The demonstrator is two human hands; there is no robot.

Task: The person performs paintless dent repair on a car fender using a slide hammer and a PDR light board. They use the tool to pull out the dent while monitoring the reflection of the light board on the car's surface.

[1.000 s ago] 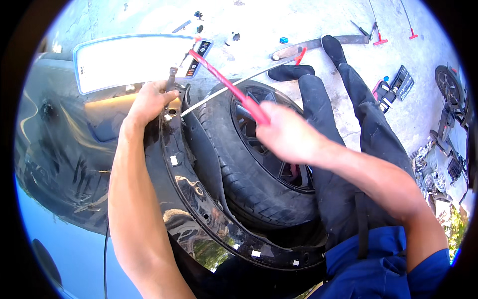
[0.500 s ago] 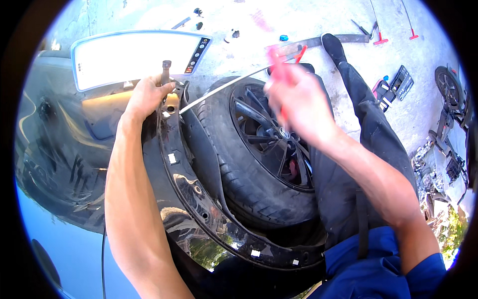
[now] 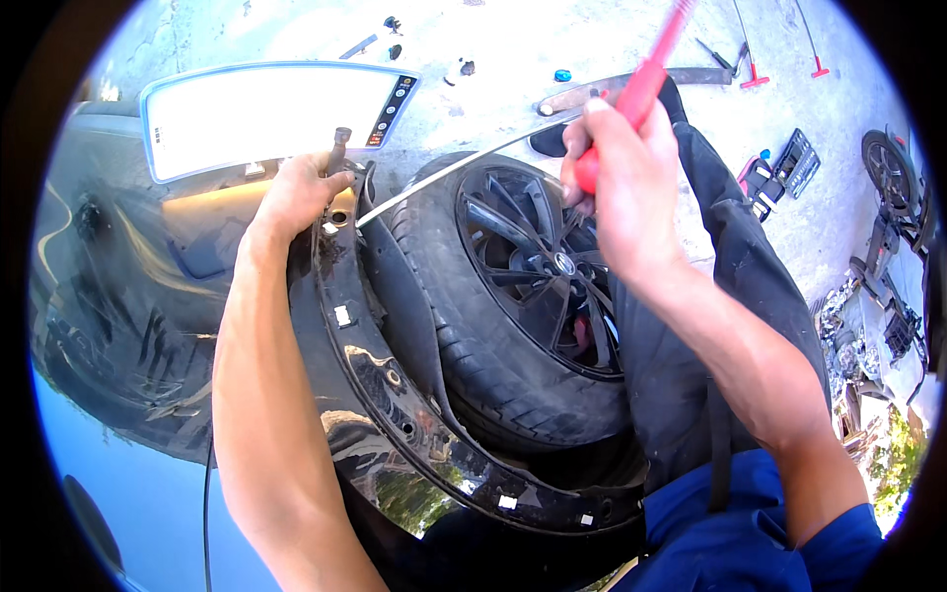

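My left hand (image 3: 296, 197) grips a short dark rod-shaped tool with a wider end (image 3: 340, 140), standing up above the fender by the wheel arch edge (image 3: 343, 316). My right hand (image 3: 636, 187) is raised above the wheel (image 3: 538, 266), fingers wrapped round a tool with a red handle (image 3: 643, 89). That tool's far end runs out past the upper edge and is hidden from me. A long metal rod (image 3: 464, 163) slants from the arch edge near my left hand across the tire, its red grip mostly hidden behind my right hand.
A lit white panel (image 3: 266, 118) with a control strip stands beyond the dark car body (image 3: 118, 237). My leg (image 3: 760, 266) stretches along the tire's right side. Red T-handled rods (image 3: 755, 77), a black-and-red case (image 3: 774, 173) and a small wheeled vehicle (image 3: 888, 168) are farther right.
My right hand has swung up and slightly right, lifting the red-handled tool. The tool in my left hand has tilted a little to the right. The long rod stays at the arch edge.
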